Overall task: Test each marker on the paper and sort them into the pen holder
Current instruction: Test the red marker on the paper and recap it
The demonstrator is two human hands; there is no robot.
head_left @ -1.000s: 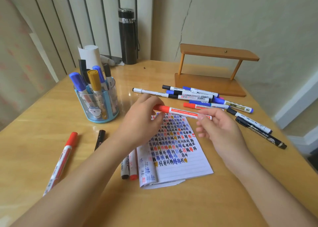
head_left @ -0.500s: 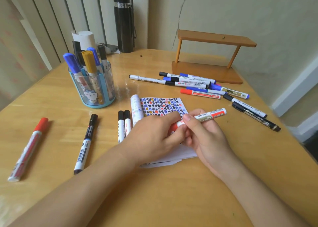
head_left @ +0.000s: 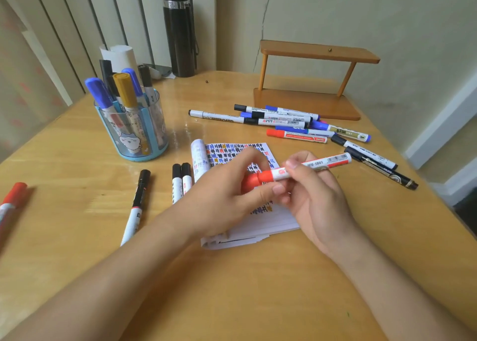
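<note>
Both hands hold one red-capped white marker (head_left: 316, 164) above the notepad (head_left: 260, 224), whose page is covered with coloured test marks. My left hand (head_left: 227, 198) pinches the red cap end; my right hand (head_left: 313, 193) grips the white barrel. The clear blue pen holder (head_left: 134, 131) stands at the left with several markers upright in it. A pile of untested markers (head_left: 289, 122) lies beyond the notepad, on the right.
A red marker (head_left: 10, 206) lies at the far left, a black-capped one (head_left: 136, 206) and two short black-capped ones (head_left: 182, 180) left of the notepad. A wooden stand (head_left: 309, 82) and a black flask (head_left: 179, 30) sit at the back. The table edge drops off on the right.
Both hands brought the red marker down from above the page toward me. Since half a second ago the red cap end shows a little more between my left fingers.
</note>
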